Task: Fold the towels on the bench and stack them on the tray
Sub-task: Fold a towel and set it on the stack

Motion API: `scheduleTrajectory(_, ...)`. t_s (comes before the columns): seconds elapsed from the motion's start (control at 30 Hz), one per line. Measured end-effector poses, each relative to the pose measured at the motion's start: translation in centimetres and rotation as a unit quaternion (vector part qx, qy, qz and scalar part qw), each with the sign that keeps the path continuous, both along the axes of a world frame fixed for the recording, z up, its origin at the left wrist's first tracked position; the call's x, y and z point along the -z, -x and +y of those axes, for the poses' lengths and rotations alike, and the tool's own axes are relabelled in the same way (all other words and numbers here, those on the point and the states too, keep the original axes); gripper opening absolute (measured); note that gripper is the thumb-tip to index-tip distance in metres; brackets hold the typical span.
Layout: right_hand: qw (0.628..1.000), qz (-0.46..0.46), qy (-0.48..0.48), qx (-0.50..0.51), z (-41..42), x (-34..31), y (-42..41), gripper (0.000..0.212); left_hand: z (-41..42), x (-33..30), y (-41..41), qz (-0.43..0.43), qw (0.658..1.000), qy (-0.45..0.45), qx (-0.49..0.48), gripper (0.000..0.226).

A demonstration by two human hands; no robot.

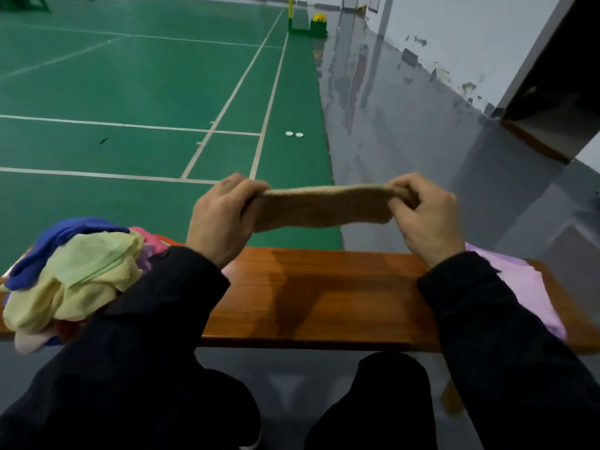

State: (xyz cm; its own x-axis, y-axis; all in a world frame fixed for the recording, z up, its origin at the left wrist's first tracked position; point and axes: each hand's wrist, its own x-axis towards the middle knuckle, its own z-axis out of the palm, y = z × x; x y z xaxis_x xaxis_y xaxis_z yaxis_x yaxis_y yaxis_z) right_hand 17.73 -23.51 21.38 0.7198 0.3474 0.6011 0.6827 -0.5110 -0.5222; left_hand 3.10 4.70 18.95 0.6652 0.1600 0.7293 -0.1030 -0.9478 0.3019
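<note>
Knees: I am seeing two dark-trousered knees (pixel 373 401) sitting nearest the camera, below the front edge of the bench.
Sleeves: dark sleeves (pixel 156 319) are reaching forward over the bench from both sides.
Bench: the wooden bench (pixel 318 297) is running left to right in front of me, its bare middle lying under the raised hands.
Loose pile: a heap of unfolded towels (pixel 74 280) is lying on the bench's left end, pale yellow on top, blue behind, pink at the back.
Folded towel: a lilac towel (pixel 532 287) is lying flat at the bench's right end; I cannot tell whether a tray is under it.
Left hand: the left hand (pixel 220 219) is curling round the left end of the tan towel (pixel 321 207), holding it tight.
Right hand: the right hand (pixel 428 216) is pinching the right end of the same towel, fingers bent over its top edge.
Tan towel: it is hanging stretched between the two hands, above the bench and not touching it.
Court: a green court floor (pixel 130 92) with white lines is stretching away beyond.
Small discs: two white discs (pixel 293 134) are lying on the court's right margin.
Far post: a yellow post on a green base (pixel 308 26) is standing at the far end.
</note>
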Motion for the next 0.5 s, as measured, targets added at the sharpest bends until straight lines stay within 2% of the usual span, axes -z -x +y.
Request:
scheduleTrajectory(0.1, 0.995, 0.077, 0.057, -0.012, -2.6, 6.3, 2.4, 0.022, -0.9, 6.0, 3.2, 0.034, 0.997, -0.053, 0.037, 0.015)
scheduleTrajectory(0.17, 0.980, 0.128, 0.149, -0.017, -4.3, 11.5, 4.0, 0.028, -1.7, 11.9, 5.5, 0.114, 0.989, -0.068, 0.071, 0.013)
scheduleTrajectory(0.3, 0.907, 0.243, 0.340, -0.054, -6.1, 18.3, 6.8, 0.013, -2.9, 20.7, 8.4, 0.296, 0.946, -0.034, 0.126, 0.019)
scheduleTrajectory(0.37, 0.895, 0.268, 0.351, -0.061, -6.3, 19.3, 7.2, 0.014, -3.2, 21.9, 8.6, 0.322, 0.940, -0.012, 0.114, 0.022)
scheduleTrajectory(0.5, 0.912, 0.311, 0.260, -0.065, -5.7, 17.9, 5.6, 0.009, -3.1, 19.5, 7.3, 0.335, 0.936, 0.066, 0.084, 0.020)
